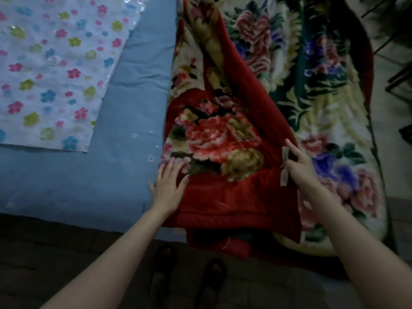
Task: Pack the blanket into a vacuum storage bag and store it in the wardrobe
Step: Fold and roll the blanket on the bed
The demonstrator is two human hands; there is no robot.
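Note:
A thick red blanket (234, 134) with a large flower print lies on the right half of the bed, one red-edged layer folded over the rest. Its near corner hangs over the bed's front edge. My left hand (169, 184) lies flat with spread fingers on the fold's left edge. My right hand (298, 163) pinches the fold's right edge beside a pale fabric tag (285, 166). A clear vacuum storage bag (55, 70) printed with coloured flowers lies flat at the upper left, its round valve (53, 60) showing.
The bed wears a blue sheet (129, 121), bare between bag and blanket. Below the bed's front edge is dark floor, where my two feet in dark slippers (189, 279) stand. Dark furniture legs (399, 81) stand at the right edge.

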